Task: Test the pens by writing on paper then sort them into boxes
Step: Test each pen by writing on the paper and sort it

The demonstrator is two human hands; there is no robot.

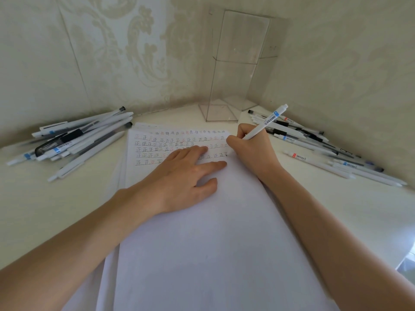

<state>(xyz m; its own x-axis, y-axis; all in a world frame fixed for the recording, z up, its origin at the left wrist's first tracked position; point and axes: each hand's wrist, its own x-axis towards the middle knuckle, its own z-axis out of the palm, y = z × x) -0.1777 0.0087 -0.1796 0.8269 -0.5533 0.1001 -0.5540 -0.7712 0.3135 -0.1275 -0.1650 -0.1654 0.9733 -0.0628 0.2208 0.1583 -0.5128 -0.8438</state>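
On the top sheet of the paper (202,243) we note the left hand (184,173) lying flat, fingers straight and slightly spread, pressing the page over the lower rows of written marks. The right hand (251,149) curls round a white pen (266,123), pinching it low on the barrel. The tip is hidden by the fingers at the rows' right end, and the barrel tilts up to the right. One pile of pens (78,140) lies left of the sheet and another pile (325,144) right, both apart from its edges. A clear box (233,70) stands upright beyond the far edge. Bare table (45,209) flanks both forearms.
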